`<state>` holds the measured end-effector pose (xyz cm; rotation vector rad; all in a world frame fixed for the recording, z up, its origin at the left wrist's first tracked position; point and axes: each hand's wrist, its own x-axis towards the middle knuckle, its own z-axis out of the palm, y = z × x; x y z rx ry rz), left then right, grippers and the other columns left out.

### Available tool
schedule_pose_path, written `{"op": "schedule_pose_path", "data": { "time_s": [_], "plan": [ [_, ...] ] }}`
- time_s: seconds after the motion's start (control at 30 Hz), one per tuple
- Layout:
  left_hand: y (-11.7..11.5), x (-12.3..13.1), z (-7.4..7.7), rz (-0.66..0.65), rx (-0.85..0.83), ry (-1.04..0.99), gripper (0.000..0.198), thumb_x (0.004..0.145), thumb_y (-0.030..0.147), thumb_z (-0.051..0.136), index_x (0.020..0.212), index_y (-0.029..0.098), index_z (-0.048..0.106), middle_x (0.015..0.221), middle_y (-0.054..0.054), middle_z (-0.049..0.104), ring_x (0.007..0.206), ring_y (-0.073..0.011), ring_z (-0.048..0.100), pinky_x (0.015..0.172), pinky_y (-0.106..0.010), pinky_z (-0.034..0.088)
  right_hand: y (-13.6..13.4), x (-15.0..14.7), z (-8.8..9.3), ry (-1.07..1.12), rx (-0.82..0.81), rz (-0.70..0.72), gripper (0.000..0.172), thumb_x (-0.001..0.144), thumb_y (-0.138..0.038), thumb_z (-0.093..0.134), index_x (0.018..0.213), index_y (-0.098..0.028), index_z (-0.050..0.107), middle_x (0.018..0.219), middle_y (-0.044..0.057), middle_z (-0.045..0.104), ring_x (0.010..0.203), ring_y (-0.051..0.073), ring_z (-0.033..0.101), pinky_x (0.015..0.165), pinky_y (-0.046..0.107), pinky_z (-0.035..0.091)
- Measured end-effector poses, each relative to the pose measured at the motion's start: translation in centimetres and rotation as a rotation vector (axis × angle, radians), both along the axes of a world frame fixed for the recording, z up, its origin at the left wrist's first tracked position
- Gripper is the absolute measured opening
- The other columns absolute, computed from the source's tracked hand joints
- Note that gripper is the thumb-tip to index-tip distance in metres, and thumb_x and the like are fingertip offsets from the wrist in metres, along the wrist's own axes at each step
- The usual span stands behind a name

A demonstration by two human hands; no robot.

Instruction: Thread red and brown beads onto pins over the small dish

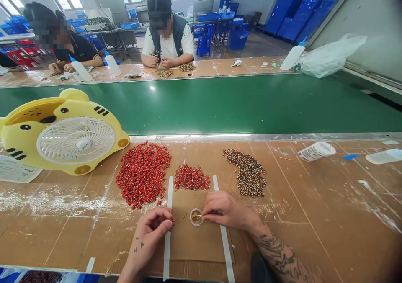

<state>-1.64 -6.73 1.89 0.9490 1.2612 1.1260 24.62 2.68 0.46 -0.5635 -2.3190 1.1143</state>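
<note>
My left hand (150,232) is closed in a pinch on a small red part (171,220), beside the left white tape strip. My right hand (224,211) pinches a thin pale stick (200,216). The stick's far end is over or in a small round clear dish (196,221) that seems to hold some liquid. Under the dish lies a cardboard sheet (197,245) held by two white tape strips (170,199). Beyond my hands is a small heap of red parts (192,177), with a larger red heap (143,174) to its left. A heap of black and gold parts (248,172) lies to the right.
A yellow animal-shaped fan (117,128) stands at left. A white tub (317,151), a blue cap (350,157) and a clear bottle (385,156) are at right. Past the green belt (220,103), two co-workers sit handling small parts near bottles (112,64).
</note>
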Motion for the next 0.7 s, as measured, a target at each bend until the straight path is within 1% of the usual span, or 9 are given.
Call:
{"op": "schedule_pose_path", "data": {
  "time_s": [0.07,0.13,0.2,0.23,0.33,0.4,0.53,0.7],
  "plan": [
    [0.3,1.2,-0.3,-0.011,-0.008,-0.14,0.016,0.076,0.03,0.078,0.078,0.016,0.07,0.076,-0.003,0.063,0.068,-0.0154,0.06,0.064,-0.025,0.049,0.0,-0.1,-0.1,0.0,0.033,-0.015,0.022,0.095,-0.031,0.059,0.088,-0.017,0.074,0.074,0.006,0.069,0.07,0.016,0.061,0.066,0.026,0.046],
    [0.4,2.1,-0.5,0.012,-0.045,-0.277,0.016,0.074,0.029,0.08,0.077,0.016,0.069,0.078,-0.002,0.06,0.066,-0.015,0.063,0.059,-0.024,0.048,0.0,-0.1,0.0,-0.015,0.065,-0.029,0.025,0.096,-0.033,0.057,0.087,-0.017,0.074,0.073,0.006,0.068,0.069,0.016,0.06,0.064,0.027,0.045],
    [0.3,2.7,-0.7,0.051,-0.085,-0.371,0.018,0.071,0.028,0.082,0.074,0.016,0.069,0.078,0.0,0.058,0.059,-0.0132,0.062,0.053,-0.022,0.045,0.0,-0.2,0.0,-0.035,0.086,-0.05,0.028,0.097,-0.035,0.056,0.086,-0.017,0.074,0.072,0.006,0.067,0.068,0.016,0.059,0.064,0.027,0.044],
    [0.2,2.9,-0.7,0.065,-0.093,-0.396,0.019,0.068,0.027,0.084,0.072,0.016,0.069,0.078,0.0,0.057,0.058,-0.0125,0.062,0.052,-0.022,0.044,0.0,-0.2,0.0,-0.044,0.091,-0.06,0.029,0.097,-0.036,0.056,0.086,-0.017,0.074,0.072,0.006,0.067,0.068,0.016,0.059,0.064,0.027,0.044],
    [0.1,3.2,-0.7,0.071,-0.078,-0.422,0.02,0.059,0.023,0.088,0.065,0.015,0.072,0.077,-0.001,0.059,0.062,-0.0131,0.063,0.059,-0.024,0.046,-0.1,-0.4,0.0,-0.061,0.105,-0.082,0.03,0.098,-0.037,0.055,0.085,-0.017,0.073,0.071,0.005,0.065,0.068,0.016,0.058,0.064,0.027,0.044],
    [0.2,3.2,-0.8,0.066,-0.08,-0.428,0.018,0.056,0.022,0.09,0.063,0.014,0.075,0.081,-0.003,0.062,0.065,-0.013,0.064,0.063,-0.025,0.047,-0.2,-0.5,0.0,-0.055,0.116,-0.085,0.03,0.098,-0.036,0.054,0.085,-0.017,0.073,0.071,0.005,0.064,0.068,0.016,0.057,0.063,0.027,0.043],
    [0.4,2.9,-1.1,0.094,-0.108,-0.415,0.017,0.056,0.022,0.09,0.067,0.016,0.08,0.091,-0.007,0.068,0.069,-0.0127,0.064,0.069,-0.026,0.049,-0.3,-0.8,0.1,-0.032,0.132,-0.06,0.029,0.098,-0.035,0.054,0.085,-0.017,0.073,0.07,0.005,0.064,0.067,0.016,0.056,0.062,0.027,0.043],
    [0.5,2.8,-1.3,0.127,-0.06,-0.347,0.017,0.058,0.027,0.09,0.068,0.017,0.081,0.087,-0.008,0.071,0.07,-0.0137,0.064,0.07,-0.027,0.051,-0.4,-1.0,0.1,-0.021,0.153,-0.049,0.029,0.098,-0.035,0.054,0.084,-0.018,0.073,0.069,0.005,0.063,0.067,0.016,0.056,0.062,0.027,0.042]
  ]
}}
